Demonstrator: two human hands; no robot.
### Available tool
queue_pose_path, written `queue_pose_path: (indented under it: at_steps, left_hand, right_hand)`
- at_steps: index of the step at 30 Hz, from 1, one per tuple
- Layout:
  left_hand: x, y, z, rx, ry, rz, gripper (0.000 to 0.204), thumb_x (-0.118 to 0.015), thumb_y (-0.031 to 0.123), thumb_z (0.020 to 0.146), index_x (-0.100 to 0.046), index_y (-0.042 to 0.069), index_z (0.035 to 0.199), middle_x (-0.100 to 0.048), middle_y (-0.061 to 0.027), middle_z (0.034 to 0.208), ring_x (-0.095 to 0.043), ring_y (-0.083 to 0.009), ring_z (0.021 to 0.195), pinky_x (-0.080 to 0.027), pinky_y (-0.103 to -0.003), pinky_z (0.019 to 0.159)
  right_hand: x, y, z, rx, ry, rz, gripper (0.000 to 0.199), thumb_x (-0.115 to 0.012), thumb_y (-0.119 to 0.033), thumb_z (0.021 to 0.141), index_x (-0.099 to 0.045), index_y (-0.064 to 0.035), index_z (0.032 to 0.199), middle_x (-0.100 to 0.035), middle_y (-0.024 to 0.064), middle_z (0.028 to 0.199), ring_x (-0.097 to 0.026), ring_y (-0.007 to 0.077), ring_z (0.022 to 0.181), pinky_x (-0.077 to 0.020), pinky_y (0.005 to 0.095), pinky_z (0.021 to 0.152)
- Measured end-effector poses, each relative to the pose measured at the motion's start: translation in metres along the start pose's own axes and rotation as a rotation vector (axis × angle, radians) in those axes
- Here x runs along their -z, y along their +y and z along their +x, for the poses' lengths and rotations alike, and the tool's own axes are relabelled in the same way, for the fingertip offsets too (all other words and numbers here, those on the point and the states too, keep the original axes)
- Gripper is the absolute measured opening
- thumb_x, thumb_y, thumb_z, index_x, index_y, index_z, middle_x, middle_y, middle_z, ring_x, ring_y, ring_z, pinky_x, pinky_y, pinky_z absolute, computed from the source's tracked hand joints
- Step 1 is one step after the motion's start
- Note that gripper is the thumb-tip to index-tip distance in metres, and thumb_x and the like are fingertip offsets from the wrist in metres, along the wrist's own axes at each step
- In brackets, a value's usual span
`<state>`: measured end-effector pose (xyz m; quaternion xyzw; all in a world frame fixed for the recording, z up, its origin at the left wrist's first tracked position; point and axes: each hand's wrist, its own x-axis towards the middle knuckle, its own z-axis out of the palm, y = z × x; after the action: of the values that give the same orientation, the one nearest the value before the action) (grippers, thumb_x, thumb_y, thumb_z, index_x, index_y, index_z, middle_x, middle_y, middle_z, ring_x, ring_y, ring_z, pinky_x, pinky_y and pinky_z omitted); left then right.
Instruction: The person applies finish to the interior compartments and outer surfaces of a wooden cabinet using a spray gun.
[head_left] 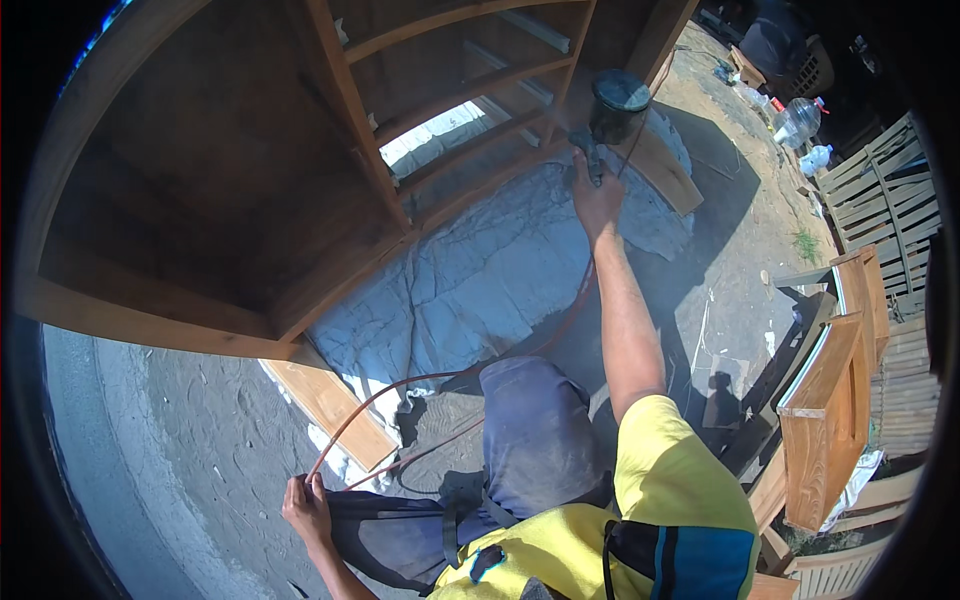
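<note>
My right hand [598,205] is stretched out ahead, its fingers wrapped around the grip of a spray gun [588,148]. A dark round cup [620,108] sits at the top of the gun, and a faint mist hangs in front of the nozzle. The gun points at the lower rails of a large wooden cabinet [352,105] with open drawer bays. Down at the left, my left hand [306,508] is closed on a reddish air hose [345,428], which loops across the ground and up toward the gun.
A crumpled pale cloth [470,275] lies under the cabinet's front. Wooden boards [335,410] rest beneath it at both sides. Wooden drawers [825,430] are stacked at the right, near a slatted panel [885,195]. Plastic bottles [798,122] and another person [775,40] are at the far right.
</note>
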<state>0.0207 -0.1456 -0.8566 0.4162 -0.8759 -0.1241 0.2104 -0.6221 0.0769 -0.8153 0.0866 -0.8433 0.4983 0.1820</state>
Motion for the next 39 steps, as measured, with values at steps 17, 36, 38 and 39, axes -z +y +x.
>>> queue_pose_path:
  at_steps: [17, 36, 38, 39]
  left_hand:
    - [-0.003, 0.008, 0.011, 0.072, -0.108, 0.106, 0.023, -0.077, 0.021, 0.095, -0.066, 0.0, 0.092, -0.065, -0.0166, 0.076, -0.065, -0.0345, 0.066, -0.05, -0.043, 0.063]
    - [0.005, 0.018, 0.007, 0.077, -0.102, 0.196, 0.031, -0.076, 0.024, 0.097, -0.063, -0.001, 0.086, -0.06, -0.0164, 0.068, -0.058, -0.0322, 0.057, -0.045, -0.042, 0.056]
    - [0.011, 0.022, 0.011, 0.084, -0.064, 0.193, 0.031, -0.076, 0.025, 0.097, -0.062, -0.001, 0.086, -0.059, -0.0161, 0.068, -0.058, -0.0324, 0.056, -0.044, -0.042, 0.056]
    - [0.012, 0.025, 0.013, 0.051, -0.064, 0.205, 0.03, -0.076, 0.026, 0.097, -0.064, 0.0, 0.087, -0.06, -0.0159, 0.07, -0.06, -0.0327, 0.058, -0.046, -0.042, 0.057]
  right_hand:
    - [-0.002, -0.071, -0.065, -0.048, -0.812, 0.157, 0.055, -0.071, -0.053, 0.098, -0.077, 0.0001, 0.106, -0.071, 0.0167, 0.076, -0.069, 0.0272, 0.074, -0.0535, 0.0414, 0.074]
    - [-0.05, 0.017, -0.159, -0.16, -0.726, 0.447, 0.041, -0.072, -0.04, 0.101, -0.075, 0.0006, 0.098, -0.067, 0.0106, 0.068, -0.063, 0.016, 0.064, -0.0497, 0.0364, 0.063]
    - [-0.054, 0.012, -0.178, -0.054, -0.717, 0.476, 0.041, -0.072, -0.04, 0.101, -0.074, 0.0005, 0.098, -0.067, 0.0131, 0.068, -0.065, 0.0193, 0.063, -0.0502, 0.0374, 0.062]
    - [-0.05, 0.006, -0.186, -0.051, -0.726, 0.389, 0.041, -0.072, -0.041, 0.101, -0.073, 0.0004, 0.099, -0.067, 0.0159, 0.07, -0.067, 0.0245, 0.065, -0.0509, 0.0394, 0.063]
